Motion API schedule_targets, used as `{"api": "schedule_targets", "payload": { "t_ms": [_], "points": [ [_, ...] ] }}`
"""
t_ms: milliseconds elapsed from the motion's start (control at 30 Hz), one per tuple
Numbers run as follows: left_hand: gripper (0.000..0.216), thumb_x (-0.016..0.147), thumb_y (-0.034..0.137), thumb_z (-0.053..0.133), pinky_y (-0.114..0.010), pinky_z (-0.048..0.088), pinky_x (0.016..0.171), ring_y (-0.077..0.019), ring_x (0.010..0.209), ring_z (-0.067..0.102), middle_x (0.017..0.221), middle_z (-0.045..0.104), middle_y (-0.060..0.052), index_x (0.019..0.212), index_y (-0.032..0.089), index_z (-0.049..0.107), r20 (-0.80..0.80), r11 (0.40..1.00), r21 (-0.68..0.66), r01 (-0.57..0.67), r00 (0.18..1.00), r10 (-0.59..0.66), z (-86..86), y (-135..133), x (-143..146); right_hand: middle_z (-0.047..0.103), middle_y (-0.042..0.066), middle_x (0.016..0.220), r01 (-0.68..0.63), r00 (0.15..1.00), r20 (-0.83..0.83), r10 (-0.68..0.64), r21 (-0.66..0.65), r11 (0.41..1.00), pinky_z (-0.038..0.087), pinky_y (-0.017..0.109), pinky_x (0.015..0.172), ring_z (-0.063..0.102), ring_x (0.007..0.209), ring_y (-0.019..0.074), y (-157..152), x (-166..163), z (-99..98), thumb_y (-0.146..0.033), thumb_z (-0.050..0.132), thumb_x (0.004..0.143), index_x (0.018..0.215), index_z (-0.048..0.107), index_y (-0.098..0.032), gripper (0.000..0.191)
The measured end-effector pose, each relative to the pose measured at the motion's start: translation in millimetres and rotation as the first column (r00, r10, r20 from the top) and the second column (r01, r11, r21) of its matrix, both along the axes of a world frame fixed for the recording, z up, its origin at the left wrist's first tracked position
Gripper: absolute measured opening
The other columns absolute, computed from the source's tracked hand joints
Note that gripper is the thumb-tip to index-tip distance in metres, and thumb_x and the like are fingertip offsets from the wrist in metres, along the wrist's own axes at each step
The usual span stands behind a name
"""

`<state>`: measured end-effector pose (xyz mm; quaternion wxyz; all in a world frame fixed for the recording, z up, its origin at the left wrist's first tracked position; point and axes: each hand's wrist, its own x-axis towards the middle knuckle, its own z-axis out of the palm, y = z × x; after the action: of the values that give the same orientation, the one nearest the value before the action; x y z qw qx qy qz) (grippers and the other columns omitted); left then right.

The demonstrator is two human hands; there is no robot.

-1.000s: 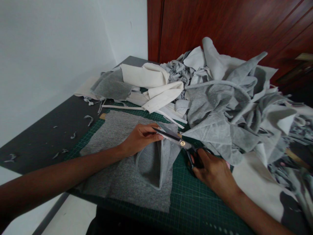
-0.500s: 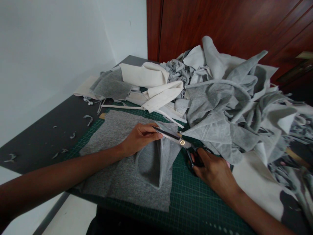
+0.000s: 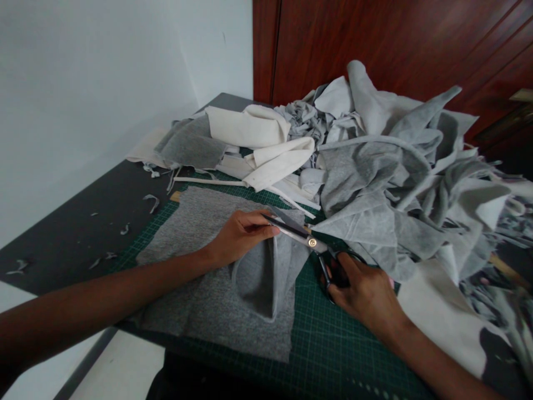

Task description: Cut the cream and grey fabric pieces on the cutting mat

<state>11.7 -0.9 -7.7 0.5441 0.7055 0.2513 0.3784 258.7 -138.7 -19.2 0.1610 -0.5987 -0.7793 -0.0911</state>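
My right hand [image 3: 368,294] is closed around the black handles of a pair of scissors [image 3: 312,242], whose blades point left and lie at the edge of the grey fabric. My left hand [image 3: 244,236] pinches a folded grey fabric piece [image 3: 258,280] between thumb and fingers, right by the blade tips. That piece hangs in a curved fold over a larger grey fabric sheet [image 3: 200,314], spread flat below. Under the sheet lies a green gridded cutting mat [image 3: 325,339]. The fabric edge at the blades is partly hidden by my fingers.
A big heap of grey and white fabric scraps [image 3: 375,183] covers the back and right of the table. Cream fabric pieces [image 3: 250,128] lie at the back. Small trimmings [image 3: 125,229] are scattered on the dark tabletop [image 3: 75,233] at left. A reddish wooden door [image 3: 375,39] stands behind.
The scissors' handles and blades look slightly farther apart. Both hands keep nearly the same place on the fabric and scissors, while the whole view has shifted a little.
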Motion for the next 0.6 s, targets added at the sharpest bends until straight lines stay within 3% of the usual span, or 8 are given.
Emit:
{"api": "schedule_targets", "payload": {
  "t_ms": [200, 600],
  "points": [
    [0.014, 0.085, 0.025, 0.068, -0.020, 0.047, 0.064, -0.0119, 0.075, 0.061, 0.081, 0.068, -0.002, 0.075, 0.017, 0.076, -0.047, 1.000, 0.022, -0.015, 0.999, 0.016, -2.4, 0.1, -1.5, 0.055, -0.002, 0.058, -0.037, 0.999, -0.023, 0.037, 0.010, 0.999, 0.032, 0.025, 0.048, 0.052, 0.048, 0.0125, 1.0, 1.2, 1.5, -0.025, 0.045, 0.087, 0.081, 0.050, -0.020, 0.009],
    [0.014, 0.086, 0.023, 0.067, -0.020, 0.049, 0.067, -0.0123, 0.080, 0.065, 0.085, 0.070, -0.002, 0.076, 0.017, 0.075, -0.069, 0.994, 0.102, -0.028, 0.997, 0.035, -3.0, 1.1, -1.5, 0.054, -0.003, 0.060, -0.053, 0.998, -0.018, 0.053, -0.011, 0.999, 0.032, 0.025, 0.048, 0.054, 0.049, 0.0118, 0.6, 4.6, -0.5, -0.025, 0.048, 0.085, 0.082, 0.048, -0.020, 0.006]
  ]
}}
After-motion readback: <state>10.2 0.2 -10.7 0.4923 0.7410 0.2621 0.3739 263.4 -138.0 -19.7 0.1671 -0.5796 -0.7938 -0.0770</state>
